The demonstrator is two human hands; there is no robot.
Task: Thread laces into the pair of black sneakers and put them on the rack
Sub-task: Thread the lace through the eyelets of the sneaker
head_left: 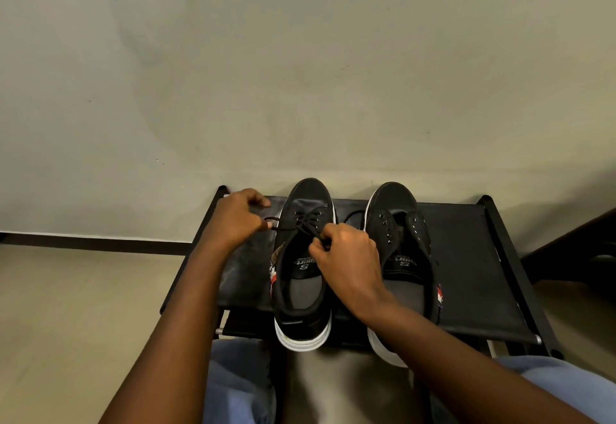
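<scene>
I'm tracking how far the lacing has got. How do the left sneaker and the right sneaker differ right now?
The left sneaker has a lace crossed through its front eyelets; the right sneaker has bare eyelets and splayed flaps. The left hand and right hand each pinch a lace end at the left sneaker; the right sneaker is untouched, though the right forearm crosses its heel. Both are black with white soles, toes to the wall, on the rack.

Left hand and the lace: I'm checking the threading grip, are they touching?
Touching. The head view shows the left hand pinching the lace end, pulled out sideways from the left sneaker.
</scene>
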